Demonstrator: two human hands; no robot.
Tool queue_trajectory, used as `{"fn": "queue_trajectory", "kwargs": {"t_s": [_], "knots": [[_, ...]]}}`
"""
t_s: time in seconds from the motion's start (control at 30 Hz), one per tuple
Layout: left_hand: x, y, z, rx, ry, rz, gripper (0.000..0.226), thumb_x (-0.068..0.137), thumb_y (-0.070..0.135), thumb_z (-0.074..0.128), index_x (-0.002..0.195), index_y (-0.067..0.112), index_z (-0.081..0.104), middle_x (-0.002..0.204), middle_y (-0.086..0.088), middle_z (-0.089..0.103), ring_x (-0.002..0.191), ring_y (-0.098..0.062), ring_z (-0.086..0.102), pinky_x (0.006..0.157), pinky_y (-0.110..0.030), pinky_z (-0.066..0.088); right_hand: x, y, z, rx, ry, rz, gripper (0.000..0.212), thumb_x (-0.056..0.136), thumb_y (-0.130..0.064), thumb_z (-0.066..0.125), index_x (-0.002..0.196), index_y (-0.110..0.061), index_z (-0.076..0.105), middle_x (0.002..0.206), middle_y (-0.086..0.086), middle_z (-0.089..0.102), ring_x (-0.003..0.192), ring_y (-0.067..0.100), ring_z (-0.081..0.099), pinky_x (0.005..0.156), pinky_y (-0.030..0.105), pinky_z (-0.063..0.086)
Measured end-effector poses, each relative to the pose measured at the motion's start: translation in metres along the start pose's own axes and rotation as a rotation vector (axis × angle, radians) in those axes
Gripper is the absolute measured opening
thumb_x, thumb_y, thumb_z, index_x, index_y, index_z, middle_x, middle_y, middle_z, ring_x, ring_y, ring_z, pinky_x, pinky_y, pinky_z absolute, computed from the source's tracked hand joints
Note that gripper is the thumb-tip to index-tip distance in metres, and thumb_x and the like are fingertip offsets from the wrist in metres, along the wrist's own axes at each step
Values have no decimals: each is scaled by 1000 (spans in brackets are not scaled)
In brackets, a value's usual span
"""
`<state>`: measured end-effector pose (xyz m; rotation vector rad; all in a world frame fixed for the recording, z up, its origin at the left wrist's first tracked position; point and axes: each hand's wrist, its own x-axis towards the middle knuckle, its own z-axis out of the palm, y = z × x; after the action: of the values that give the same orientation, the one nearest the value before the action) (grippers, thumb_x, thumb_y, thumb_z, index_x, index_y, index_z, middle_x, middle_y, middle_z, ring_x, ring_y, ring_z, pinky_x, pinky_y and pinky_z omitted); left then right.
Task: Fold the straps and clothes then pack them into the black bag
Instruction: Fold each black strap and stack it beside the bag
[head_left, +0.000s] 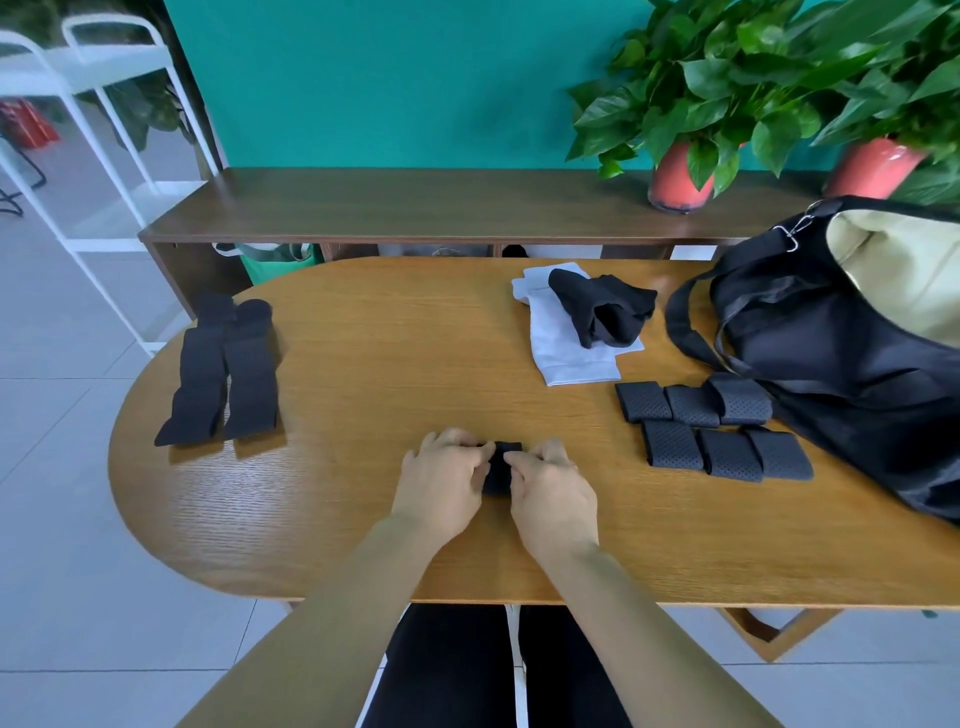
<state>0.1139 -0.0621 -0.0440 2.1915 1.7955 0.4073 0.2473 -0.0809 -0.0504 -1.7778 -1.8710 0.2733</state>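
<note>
At the table's (363, 338) 6 o'clock edge, the left hand (441, 480) and right hand (553, 493) both pinch a small black strap (501, 467), fingers curled round its ends as it lies on the wood. At 3 o'clock the black bag (831, 364) lies with its mouth gaping; only the pale lining (893, 270) shows inside. Six folded straps (711, 431) sit in two rows just beside it, around 4 o'clock. A black garment (602, 309) lies on a white one (566, 343) at 1 o'clock. Long unfolded straps (223, 374) lie at 9 o'clock.
</note>
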Motion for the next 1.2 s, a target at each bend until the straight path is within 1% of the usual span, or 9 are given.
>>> {"fn": "queue_trajectory", "kwargs": {"t_s": [0.2, 0.3, 0.43, 0.57, 0.7, 0.8, 0.9, 1.03, 1.2], "knots": [[3, 11, -11, 49, -106, -68, 38, 98, 38, 44, 135, 32, 51, 136, 5, 45, 127, -20, 37, 100, -38, 30, -1, -6, -10, -74, -114, 33, 28, 98, -17, 46, 119, -21, 64, 113, 3, 52, 100, 21, 53, 75, 27, 50], [2, 18, -11, -104, -54, -160, 24, 93, 32, 54, 111, 19, 62, 112, -3, 55, 105, -23, 54, 85, -34, 45, -1, -10, -15, -75, -170, 83, 29, 99, -19, 44, 124, -22, 60, 121, 3, 48, 108, 20, 49, 81, 26, 47], [-1, 28, -12, -429, -25, -402, 15, 86, 21, 65, 85, 18, 50, 88, -1, 56, 82, -19, 56, 71, -31, 47, 1, -11, -17, 155, -203, 265, 38, 96, -16, 49, 134, -20, 51, 130, 5, 48, 115, 20, 50, 88, 32, 49], [-1, 36, -18, -679, -33, -582, 27, 85, 16, 67, 71, 17, 44, 80, -3, 55, 67, -14, 48, 62, -27, 43, -3, -11, -27, 383, -133, 429, 22, 89, -6, 52, 107, -10, 65, 101, 4, 63, 90, 22, 60, 66, 28, 49], [3, 50, -25, -811, -62, -664, 13, 88, 17, 64, 85, 5, 60, 82, -8, 57, 76, -24, 52, 57, -25, 38, -2, -1, -38, 562, -113, 535, 27, 92, -7, 53, 118, -11, 63, 81, -13, 53, 74, 6, 50, 60, 16, 40], [13, 67, -25, -916, -70, -673, 23, 89, 19, 63, 107, 5, 63, 92, -9, 59, 80, -26, 51, 66, -29, 41, -1, 6, -48, 642, -64, 597, 38, 92, -11, 56, 130, -12, 55, 104, -4, 59, 93, 12, 55, 77, 22, 43], [25, 89, -21, -997, -54, -667, 15, 90, 19, 62, 103, 11, 62, 94, -5, 57, 83, -23, 50, 71, -29, 40, 3, 19, -61, 630, 45, 579, 35, 90, -10, 59, 124, -13, 58, 103, -4, 57, 99, 14, 56, 81, 24, 43], [42, 119, -7, -940, 27, -555, 9, 89, 18, 63, 97, 15, 63, 85, -4, 61, 67, -20, 53, 57, -25, 40, 12, 48, -83, 546, 215, 517, 26, 88, -8, 59, 112, -18, 61, 104, -4, 61, 92, 11, 57, 78, 23, 44], [65, 158, 13, -815, 72, -331, 19, 91, 12, 55, 107, 18, 62, 107, 4, 63, 96, -16, 61, 83, -30, 51, 34, 90, -106, 321, 260, 424, 23, 94, -10, 52, 109, -14, 68, 114, 0, 60, 92, 15, 57, 75, 23, 49]]}}
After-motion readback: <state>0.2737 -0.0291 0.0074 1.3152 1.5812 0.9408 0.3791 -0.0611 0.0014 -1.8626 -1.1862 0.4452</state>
